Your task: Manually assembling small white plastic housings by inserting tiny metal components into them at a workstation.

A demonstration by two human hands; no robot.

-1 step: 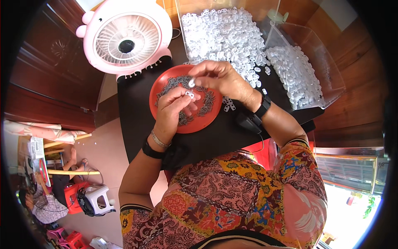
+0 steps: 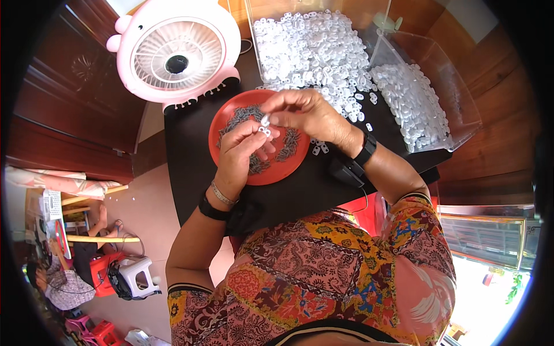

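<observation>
Nothing moved; both my hands stay over the red plate [image 2: 231,115].
Left hand [image 2: 242,153] and right hand [image 2: 306,112], fingers curled, pinch small white clips [image 2: 265,126] together above it.

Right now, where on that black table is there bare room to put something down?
Bare black table lies left of the red plate, below the pink fan, and along the near edge. Crowded: the white plastic pieces and the clear box at right.
</observation>
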